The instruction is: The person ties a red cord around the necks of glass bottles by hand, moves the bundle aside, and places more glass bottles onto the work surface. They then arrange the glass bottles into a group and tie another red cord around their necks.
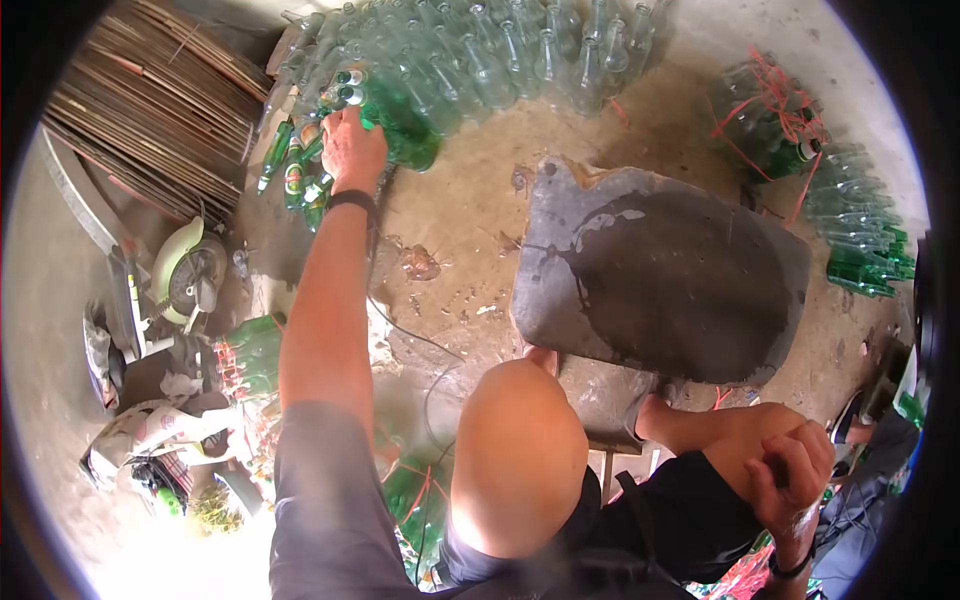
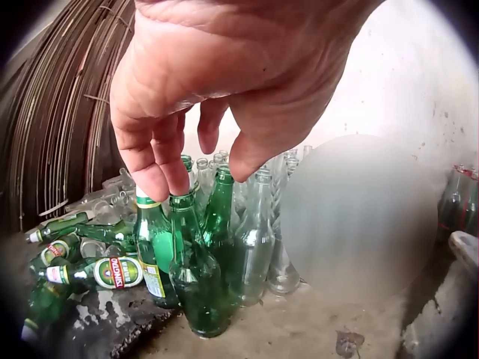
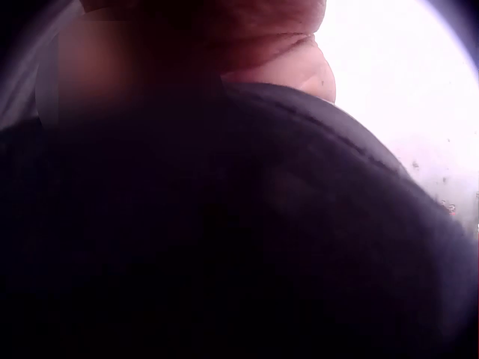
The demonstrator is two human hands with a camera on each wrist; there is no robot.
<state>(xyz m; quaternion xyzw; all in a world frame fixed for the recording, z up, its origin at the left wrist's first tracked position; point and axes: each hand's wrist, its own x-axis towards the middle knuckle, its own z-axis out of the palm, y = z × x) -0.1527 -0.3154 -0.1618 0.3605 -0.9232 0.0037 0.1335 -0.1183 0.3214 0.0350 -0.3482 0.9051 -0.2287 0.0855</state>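
Observation:
In the head view, my left hand (image 1: pixel 354 150) reaches to the green bottles at the upper left. The left wrist view shows this hand (image 2: pixel 224 82) above upright bottles, its fingers pointing down and apart from the thumb. The fingertips are at the mouth of a green bottle (image 2: pixel 196 288); contact is hard to tell. Beside it stand a labelled green bottle (image 2: pixel 153 243), another green bottle (image 2: pixel 218 213) and a clear bottle (image 2: pixel 253 247). My right hand (image 1: pixel 795 470), fingers loosely bent, is by the right knee and holds nothing visible. Dark cloth (image 3: pixel 224 224) fills most of the right wrist view.
Clear bottles (image 1: pixel 485 70) stand in rows along the back. Green bottles (image 2: pixel 116 273) lie on their sides at the left, near stacked rods (image 1: pixel 150 100). A wet dark slab (image 1: pixel 680 280) is before the knees. Tied bottles (image 1: pixel 765 130) stand at the right, and a thin cable (image 1: pixel 415 335) crosses the floor.

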